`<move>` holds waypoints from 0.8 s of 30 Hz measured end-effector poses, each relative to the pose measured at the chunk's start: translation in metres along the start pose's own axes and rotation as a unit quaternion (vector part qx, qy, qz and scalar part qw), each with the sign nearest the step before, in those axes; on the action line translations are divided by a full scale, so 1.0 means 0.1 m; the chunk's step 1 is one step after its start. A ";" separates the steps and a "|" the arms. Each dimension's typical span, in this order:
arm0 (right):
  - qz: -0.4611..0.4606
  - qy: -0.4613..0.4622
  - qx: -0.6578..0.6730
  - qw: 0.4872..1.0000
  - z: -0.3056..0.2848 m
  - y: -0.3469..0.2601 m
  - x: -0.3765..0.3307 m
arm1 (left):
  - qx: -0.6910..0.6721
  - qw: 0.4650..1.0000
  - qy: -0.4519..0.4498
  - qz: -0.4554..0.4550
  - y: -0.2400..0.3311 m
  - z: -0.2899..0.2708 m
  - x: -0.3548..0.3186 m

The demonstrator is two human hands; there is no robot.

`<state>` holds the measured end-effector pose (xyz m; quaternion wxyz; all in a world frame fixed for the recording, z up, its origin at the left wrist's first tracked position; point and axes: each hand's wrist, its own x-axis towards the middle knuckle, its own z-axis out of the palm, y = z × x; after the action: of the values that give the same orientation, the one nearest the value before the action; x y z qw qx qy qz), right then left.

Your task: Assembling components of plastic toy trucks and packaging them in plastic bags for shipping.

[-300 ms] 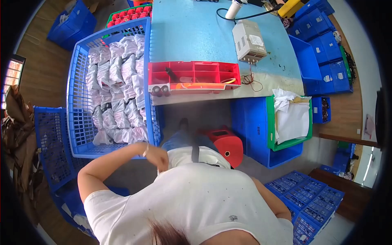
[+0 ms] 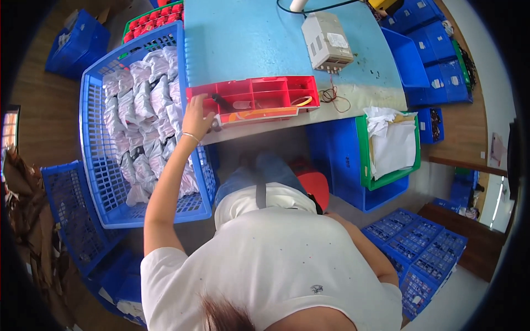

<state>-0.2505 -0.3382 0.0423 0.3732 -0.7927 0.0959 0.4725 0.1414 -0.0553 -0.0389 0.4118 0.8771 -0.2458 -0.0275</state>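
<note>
Head view shows you at a broad, pale-blue workbench [image 2: 237, 44], its near edge running across in front of you. On your left stands a large blue plastic lattice crate [image 2: 157, 219], packed with rows of pale, grey-white wrapped bundles [image 2: 146, 105]. On the bench's near edge, at its left end, just beside that crate, lies a long red plastic tray [image 2: 234, 88] split into open compartments. Your right forearm [image 2: 367, 240] shows at your right side, but its hand is hidden behind your body, so I cannot tell its state. Farther off and right of the tray sits a boxy, off-white metal instrument [image 2: 326, 41]. Your left hand [image 2: 198, 119] is at the tray's left end, fingers extended and thumb spread well apart, with nothing visibly held; I cannot tell whether it touches the rim. Just right of your fingers, a slim black handle [image 2: 222, 102] leans in the left part of the tray.

The step in hand looks like a reach to that left end. Taking hold there would call for closing thumb and fingers while clearing the handle.
</note>
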 end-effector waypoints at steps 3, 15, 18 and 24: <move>-0.062 0.018 -0.118 0.991 -0.18 0.00 0.07 | 0.280 0.949 0.017 0.144 0.05 0.25 0.29; -0.071 -0.013 -0.196 0.978 -1.42 0.21 0.17 | 0.459 0.844 -0.203 0.188 -0.17 0.84 0.68; -0.179 -0.180 -0.117 0.960 -2.05 0.65 0.40 | 0.439 0.854 -0.234 0.151 0.07 0.85 0.76; -0.159 0.475 -0.128 0.856 -3.39 0.98 0.90 | 0.314 0.932 -0.169 0.071 0.81 1.39 0.99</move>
<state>-0.0226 -0.6202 0.0123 0.2476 -0.9660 0.0724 -0.0188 0.1603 -0.2420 -0.0555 0.0689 0.9243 -0.3692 -0.0673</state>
